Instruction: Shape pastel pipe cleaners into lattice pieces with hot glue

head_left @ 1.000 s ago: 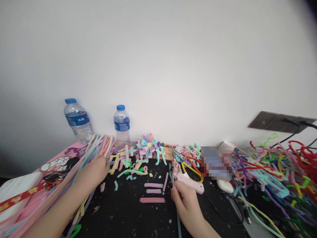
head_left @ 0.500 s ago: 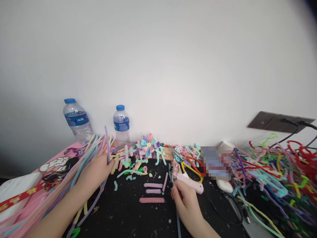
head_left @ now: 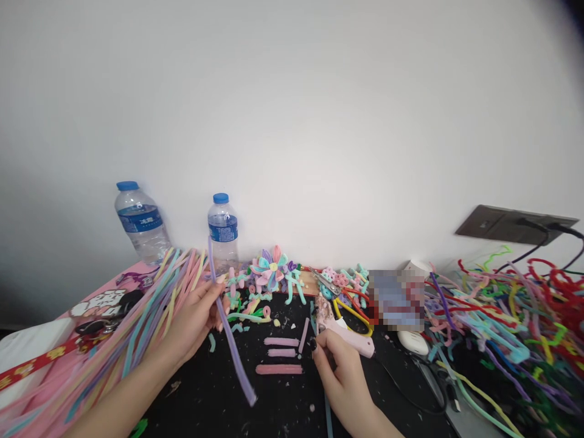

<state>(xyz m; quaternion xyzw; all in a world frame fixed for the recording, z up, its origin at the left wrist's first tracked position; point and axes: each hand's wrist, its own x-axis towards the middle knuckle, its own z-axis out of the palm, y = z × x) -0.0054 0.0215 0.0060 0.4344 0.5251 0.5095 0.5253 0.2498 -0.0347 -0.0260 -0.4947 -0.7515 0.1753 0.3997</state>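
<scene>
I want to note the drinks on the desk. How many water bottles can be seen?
2. One water bottle stands far left against the wall; a smaller bottle stands to its right, behind the pipe cleaners. Others may be hidden.

left hand (head_left: pixel 196 319): raised above the surface, palm turned inward, fingers curled in a pinch, forearm entering from lower left | right hand (head_left: pixel 340 371): low, fingers bent and closed, dark nails showing, forearm entering from bottom edge

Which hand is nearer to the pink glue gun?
Right. The right hand sits just below the glue gun, fingertips about touching it. The left hand is well off to its left, holding a purple pipe cleaner.
</scene>
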